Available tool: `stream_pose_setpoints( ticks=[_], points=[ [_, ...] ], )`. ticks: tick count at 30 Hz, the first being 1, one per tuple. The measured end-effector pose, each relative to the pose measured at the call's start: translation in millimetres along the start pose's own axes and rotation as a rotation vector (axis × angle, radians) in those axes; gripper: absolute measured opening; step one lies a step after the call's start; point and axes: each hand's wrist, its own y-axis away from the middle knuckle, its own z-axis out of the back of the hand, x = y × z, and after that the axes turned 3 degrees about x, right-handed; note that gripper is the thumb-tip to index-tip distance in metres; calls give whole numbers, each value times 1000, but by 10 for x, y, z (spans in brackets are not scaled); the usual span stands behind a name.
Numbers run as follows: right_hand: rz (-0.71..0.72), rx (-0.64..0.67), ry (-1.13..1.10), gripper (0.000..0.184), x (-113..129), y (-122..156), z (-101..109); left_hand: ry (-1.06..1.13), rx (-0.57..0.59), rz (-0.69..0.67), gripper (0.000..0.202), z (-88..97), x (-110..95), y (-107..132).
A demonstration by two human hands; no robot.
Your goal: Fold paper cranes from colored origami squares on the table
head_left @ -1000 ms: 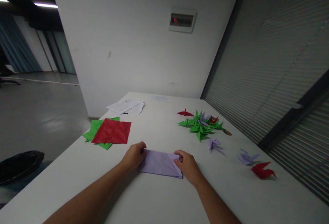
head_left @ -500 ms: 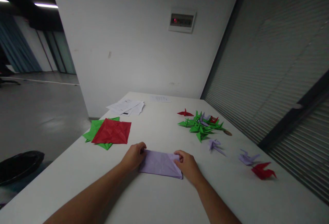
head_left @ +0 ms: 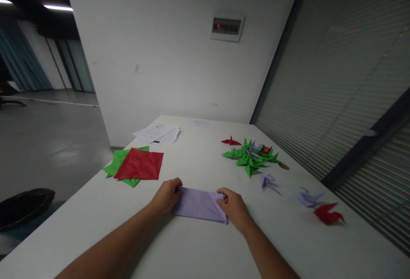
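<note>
A purple sheet of paper [head_left: 200,204], folded into a rectangle and marked with creases, lies on the white table in front of me. My left hand [head_left: 167,194] grips its far left corner with curled fingers. At the far right corner, my right hand [head_left: 234,205] pinches the paper between thumb and fingers. Nearest beyond my right hand is a purple paper crane [head_left: 268,181]. A creased red paper sheet [head_left: 141,164] lies over green sheets [head_left: 118,162], beyond my left hand.
Green paper cranes [head_left: 248,156] form a pile at the back right, with a red crane [head_left: 231,141] beside it. Another purple crane [head_left: 309,197] and a red one [head_left: 329,214] sit near the blinds. Printed papers [head_left: 156,133] lie at the back left. A black-lined bin [head_left: 25,208] stands left of the table.
</note>
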Motion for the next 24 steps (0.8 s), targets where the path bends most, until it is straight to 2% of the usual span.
stream_pose_setpoints(
  ticks=[8, 18, 21, 23, 24],
  points=[
    [12, 8, 15, 30, 14, 5, 12, -9, -17, -34, 12, -5, 19, -3],
    [10, 18, 78, 29, -9, -15, 9, 12, -20, -11, 14, 14, -24, 10],
    [84, -58, 219, 34, 51, -10, 22, 4, -19, -8, 13, 7, -26, 9],
    [185, -134, 318, 37, 134, 22, 6, -11, -15, -6, 14, -7, -16, 6],
    [240, -128, 347, 37, 186, 47, -14, -17, -12, -9, 14, -14, -11, 4]
  ],
)
